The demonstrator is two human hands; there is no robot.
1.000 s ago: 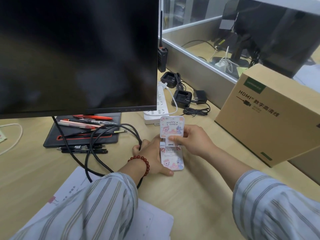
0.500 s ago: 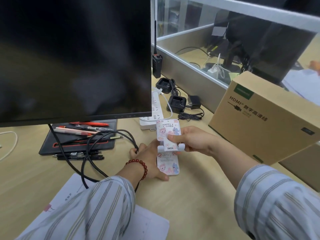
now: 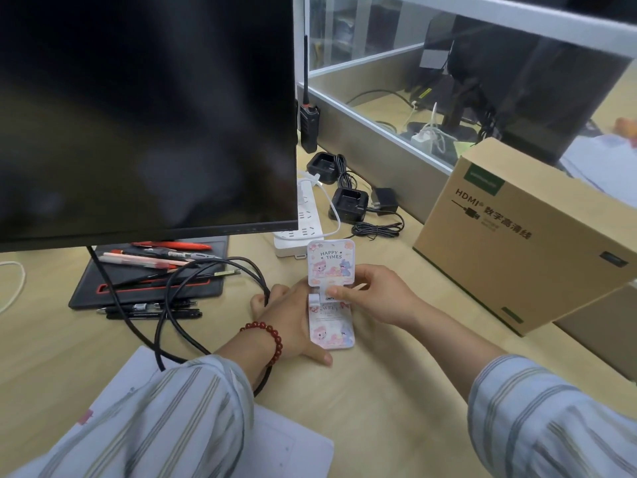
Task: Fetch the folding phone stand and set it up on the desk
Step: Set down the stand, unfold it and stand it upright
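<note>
The folding phone stand (image 3: 331, 263) is white and pink with cartoon prints and the words HAPPY TIMES. It stands unfolded on the wooden desk (image 3: 379, 391), its base flat and its upper panel tilted up. My left hand (image 3: 293, 322), with a red bead bracelet at the wrist, lies along the left side of the base and holds it down. My right hand (image 3: 375, 294) pinches the small lip at the hinge between the two panels.
A large dark monitor (image 3: 144, 112) hangs at the left above a black tray of pens (image 3: 151, 270) and looping black cables (image 3: 193, 305). A white power strip (image 3: 303, 222), chargers (image 3: 348, 203) and a cardboard HDMI box (image 3: 524, 236) lie behind and right. Paper sheets (image 3: 282, 453) lie under my left sleeve.
The view has shifted a little. My right hand's fingers slid down from the upper panel to the lip at the hinge; the stand stays in place under my left hand.
</note>
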